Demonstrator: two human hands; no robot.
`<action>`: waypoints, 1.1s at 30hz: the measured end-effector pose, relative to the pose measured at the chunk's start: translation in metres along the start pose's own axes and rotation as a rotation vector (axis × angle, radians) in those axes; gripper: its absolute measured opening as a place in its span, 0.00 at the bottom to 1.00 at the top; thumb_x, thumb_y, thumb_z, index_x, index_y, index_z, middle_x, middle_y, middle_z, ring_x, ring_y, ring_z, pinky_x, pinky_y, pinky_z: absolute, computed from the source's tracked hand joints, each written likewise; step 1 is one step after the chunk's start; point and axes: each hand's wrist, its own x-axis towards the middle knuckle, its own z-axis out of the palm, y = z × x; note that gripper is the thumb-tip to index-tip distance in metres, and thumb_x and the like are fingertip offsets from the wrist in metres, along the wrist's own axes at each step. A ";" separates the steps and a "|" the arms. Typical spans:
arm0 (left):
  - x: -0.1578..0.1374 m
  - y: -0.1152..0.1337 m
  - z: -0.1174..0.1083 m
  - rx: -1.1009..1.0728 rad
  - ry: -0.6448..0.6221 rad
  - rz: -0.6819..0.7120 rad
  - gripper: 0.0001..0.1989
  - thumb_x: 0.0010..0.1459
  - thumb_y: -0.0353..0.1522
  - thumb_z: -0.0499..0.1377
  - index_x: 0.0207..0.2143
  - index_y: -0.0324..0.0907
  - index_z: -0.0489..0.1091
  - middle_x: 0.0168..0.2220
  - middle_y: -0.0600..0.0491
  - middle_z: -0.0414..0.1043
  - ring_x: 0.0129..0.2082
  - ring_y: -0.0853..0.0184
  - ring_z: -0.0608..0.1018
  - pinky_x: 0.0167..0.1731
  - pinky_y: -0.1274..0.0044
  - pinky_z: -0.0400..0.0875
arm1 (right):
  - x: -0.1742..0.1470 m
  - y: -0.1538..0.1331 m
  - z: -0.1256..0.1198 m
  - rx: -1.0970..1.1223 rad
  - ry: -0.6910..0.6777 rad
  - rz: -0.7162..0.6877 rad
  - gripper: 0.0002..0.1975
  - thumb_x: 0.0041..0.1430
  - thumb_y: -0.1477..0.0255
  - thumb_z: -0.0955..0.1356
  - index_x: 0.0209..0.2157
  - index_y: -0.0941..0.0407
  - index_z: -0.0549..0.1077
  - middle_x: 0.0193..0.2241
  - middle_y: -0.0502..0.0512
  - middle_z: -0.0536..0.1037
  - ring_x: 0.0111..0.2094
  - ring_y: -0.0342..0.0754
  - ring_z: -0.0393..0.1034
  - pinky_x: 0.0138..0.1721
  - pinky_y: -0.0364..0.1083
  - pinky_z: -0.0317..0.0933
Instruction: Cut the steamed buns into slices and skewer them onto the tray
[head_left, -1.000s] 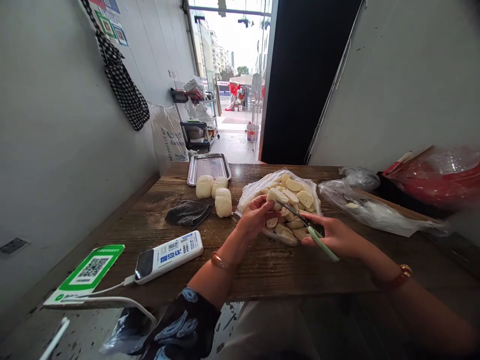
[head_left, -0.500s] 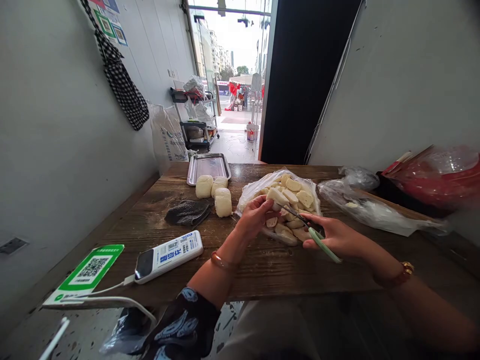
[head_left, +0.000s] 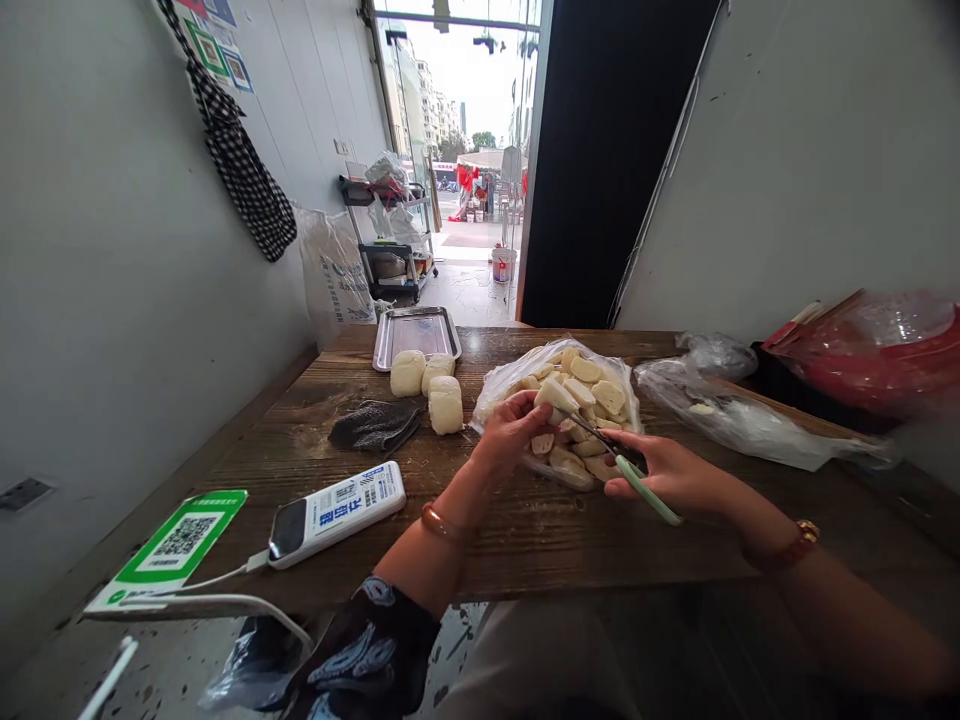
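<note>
A pale steamed bun (head_left: 556, 394) is pinched in the fingers of my left hand (head_left: 511, 430), above a clear plastic bag (head_left: 495, 388) spread out on the table. Several cut bun pieces (head_left: 586, 370) fill that bag. My right hand (head_left: 667, 474) is wrapped round the light green handles of scissors (head_left: 637, 484). Their blades point left and reach the underside of the held bun; whether they are cutting into it I cannot make out. To the left, three whole buns (head_left: 446, 406) stand on the bare wood.
Behind the whole buns lies a metal tray (head_left: 416, 334), with a dark cloth (head_left: 375, 427) in front of them. A white power bank (head_left: 337, 513) and a green QR card (head_left: 172, 545) are at the left. Plastic bags (head_left: 735, 405) line the right side of the wooden table (head_left: 480, 540).
The scissor handles have come closer together in my right hand. The bun has tilted slightly in my left hand. Otherwise the scene is nearly the same.
</note>
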 end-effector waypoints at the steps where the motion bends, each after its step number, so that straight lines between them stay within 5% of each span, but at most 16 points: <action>1: 0.000 0.000 0.000 -0.004 -0.005 -0.004 0.22 0.46 0.41 0.75 0.40 0.37 0.77 0.36 0.51 0.77 0.34 0.68 0.78 0.40 0.72 0.78 | 0.000 0.000 0.000 0.003 0.005 -0.002 0.47 0.46 0.54 0.76 0.65 0.60 0.68 0.50 0.63 0.82 0.51 0.66 0.75 0.54 0.59 0.66; 9: -0.002 0.002 0.001 -0.004 -0.021 -0.017 0.23 0.46 0.42 0.74 0.40 0.36 0.78 0.36 0.51 0.77 0.35 0.68 0.78 0.39 0.73 0.78 | 0.002 0.000 0.003 0.050 -0.012 -0.023 0.48 0.47 0.52 0.75 0.65 0.63 0.68 0.48 0.64 0.83 0.50 0.67 0.76 0.54 0.59 0.67; 23: 0.001 -0.002 0.000 -0.012 -0.008 -0.033 0.23 0.44 0.42 0.75 0.36 0.37 0.77 0.35 0.52 0.76 0.33 0.69 0.78 0.37 0.75 0.78 | 0.002 0.022 0.014 0.005 0.164 -0.096 0.30 0.54 0.54 0.73 0.54 0.56 0.80 0.54 0.61 0.80 0.55 0.67 0.74 0.57 0.59 0.66; 33: -0.002 0.003 0.003 -0.055 0.015 -0.053 0.24 0.45 0.45 0.74 0.35 0.36 0.75 0.31 0.53 0.74 0.31 0.71 0.77 0.35 0.74 0.81 | -0.004 0.011 0.012 0.021 0.109 -0.071 0.37 0.54 0.54 0.73 0.60 0.59 0.74 0.55 0.63 0.80 0.56 0.66 0.73 0.58 0.58 0.65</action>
